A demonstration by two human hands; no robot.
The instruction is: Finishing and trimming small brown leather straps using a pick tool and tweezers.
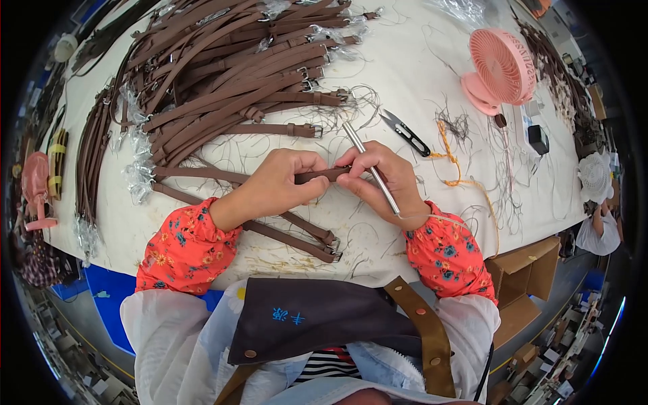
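Note:
Between my two hands a narrow brown belt (pixel 314 177) is held over the table. My left hand (pixel 273 181) is closed, its thumb and fingers gripping the strap. My right hand (pixel 388 177) is closed too, with thumb and fingertips at the belt's end. Through the same hand runs a slim silver metal rod (pixel 357 143), slanting across the fingers, with a thin pale cord by its lower end near the wrist. My fingers cover the belt's end. Beyond the hands, another brown belt (pixel 270 129) with a metal buckle lies flat. Two strap ends with buckles (pixel 331 248) lie nearer me.
A large heap of brown belts (pixel 223 74), partly wrapped in clear plastic, fills the far left. Black thread snips (pixel 406 133) and yellow-orange cord (pixel 453 162) lie to the right, before a pink fan (pixel 498 67). Loose threads litter the white tabletop (pixel 398 74). A cardboard box (pixel 516 273) stands by the near right edge.

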